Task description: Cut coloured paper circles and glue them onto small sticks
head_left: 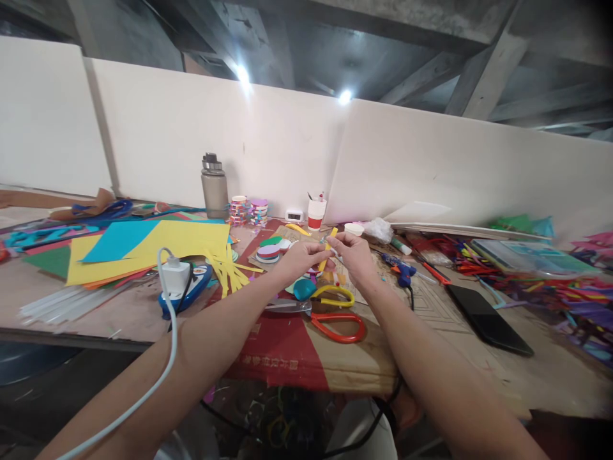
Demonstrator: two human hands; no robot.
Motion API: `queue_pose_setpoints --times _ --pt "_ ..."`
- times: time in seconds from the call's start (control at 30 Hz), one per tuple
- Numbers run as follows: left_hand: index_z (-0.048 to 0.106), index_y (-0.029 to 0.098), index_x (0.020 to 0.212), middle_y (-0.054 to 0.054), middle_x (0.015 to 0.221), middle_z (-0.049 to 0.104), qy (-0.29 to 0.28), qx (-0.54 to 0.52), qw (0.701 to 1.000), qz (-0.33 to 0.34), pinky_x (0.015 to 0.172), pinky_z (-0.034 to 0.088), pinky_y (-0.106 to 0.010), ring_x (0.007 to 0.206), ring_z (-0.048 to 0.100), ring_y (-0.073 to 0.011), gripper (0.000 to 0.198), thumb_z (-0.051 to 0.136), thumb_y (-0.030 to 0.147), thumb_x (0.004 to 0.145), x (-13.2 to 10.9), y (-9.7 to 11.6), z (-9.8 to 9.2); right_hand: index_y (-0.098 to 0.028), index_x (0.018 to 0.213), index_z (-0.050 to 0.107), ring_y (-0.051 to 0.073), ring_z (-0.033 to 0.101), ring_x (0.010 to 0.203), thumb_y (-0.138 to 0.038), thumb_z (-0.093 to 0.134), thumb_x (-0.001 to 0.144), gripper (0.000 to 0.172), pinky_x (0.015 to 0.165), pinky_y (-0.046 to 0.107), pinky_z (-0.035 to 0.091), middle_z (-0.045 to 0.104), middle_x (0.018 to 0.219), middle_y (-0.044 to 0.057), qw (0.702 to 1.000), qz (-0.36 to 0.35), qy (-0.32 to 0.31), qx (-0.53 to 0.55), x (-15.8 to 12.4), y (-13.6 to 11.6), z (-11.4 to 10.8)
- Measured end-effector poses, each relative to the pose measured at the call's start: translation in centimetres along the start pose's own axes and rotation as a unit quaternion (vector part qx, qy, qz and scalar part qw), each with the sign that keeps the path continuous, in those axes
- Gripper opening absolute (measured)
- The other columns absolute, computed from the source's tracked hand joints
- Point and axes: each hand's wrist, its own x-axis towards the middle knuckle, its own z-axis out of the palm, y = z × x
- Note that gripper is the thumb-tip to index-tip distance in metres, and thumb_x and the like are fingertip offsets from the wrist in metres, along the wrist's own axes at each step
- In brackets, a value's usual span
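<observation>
My left hand and my right hand meet over the middle of the table. Both are closed on a narrow yellow paper strip, held upright between the fingertips. Something small and white near the right fingers is too small to name. Just below the hands lie scissors with red and yellow handles and a round teal piece. Left of my left hand are stacked paper discs. A blue glue gun rests to the right of my right hand.
Yellow and blue sheets, cut yellow strips and a power strip with a white cable lie left. A bottle and a red-and-white cup stand at the back. A phone and colourful craft stems are right.
</observation>
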Motion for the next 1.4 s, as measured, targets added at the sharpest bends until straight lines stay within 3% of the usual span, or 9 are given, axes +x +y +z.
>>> queue_pose_setpoints --times 0.23,0.43,0.8,1.0,1.4 --pt "0.071 0.013 0.078 -0.004 0.072 0.071 -0.003 -0.007 1.000 -0.016 0.063 0.043 -0.023 0.064 0.058 -0.0122 0.045 0.070 0.058 0.073 0.04 -0.01 0.21 -0.019 0.064 0.061 0.010 0.040 0.057 -0.048 0.073 0.064 0.032 0.057 0.026 0.033 0.051 0.059 -0.004 1.000 -0.014 0.012 0.009 0.01 -0.31 -0.07" --pt "0.072 0.014 0.077 -0.002 0.071 0.071 0.005 0.026 1.000 0.007 0.058 0.039 -0.022 0.058 0.051 -0.0096 0.045 0.068 0.059 0.076 -0.09 0.15 0.20 -0.018 0.063 0.062 0.010 0.040 0.058 -0.047 0.074 0.064 0.032 0.059 0.027 0.035 0.050 0.058 -0.004 1.000 -0.003 0.013 0.002 -0.16 -0.67 -0.06" --pt "0.074 0.015 0.076 -0.002 0.073 0.073 0.000 0.061 0.998 0.031 0.060 0.041 -0.022 0.062 0.057 -0.0112 0.043 0.063 0.056 0.081 0.04 -0.20 0.17 -0.018 0.063 0.062 0.012 0.042 0.060 -0.052 0.071 0.065 0.035 0.059 0.027 0.034 0.051 0.059 -0.003 0.999 -0.014 0.006 -0.029 -0.20 -0.74 -0.08" --pt "0.074 0.015 0.078 -0.004 0.076 0.075 -0.007 0.045 0.998 0.032 0.069 0.047 -0.024 0.071 0.064 -0.0142 0.044 0.064 0.058 0.080 0.22 -0.42 0.21 -0.018 0.064 0.064 0.011 0.039 0.056 -0.051 0.073 0.066 0.035 0.056 0.027 0.033 0.050 0.058 -0.004 1.000 -0.009 0.007 -0.013 -0.24 -0.66 -0.02" --pt "0.075 0.013 0.086 -0.007 0.077 0.076 -0.023 0.016 1.000 0.013 0.062 0.045 -0.023 0.065 0.064 -0.0134 0.046 0.066 0.058 0.080 0.14 -0.31 0.33 -0.018 0.067 0.065 0.012 0.044 0.061 -0.048 0.072 0.068 0.031 0.058 0.026 0.035 0.056 0.063 -0.002 0.999 -0.024 0.022 0.001 -0.32 -0.70 -0.19"
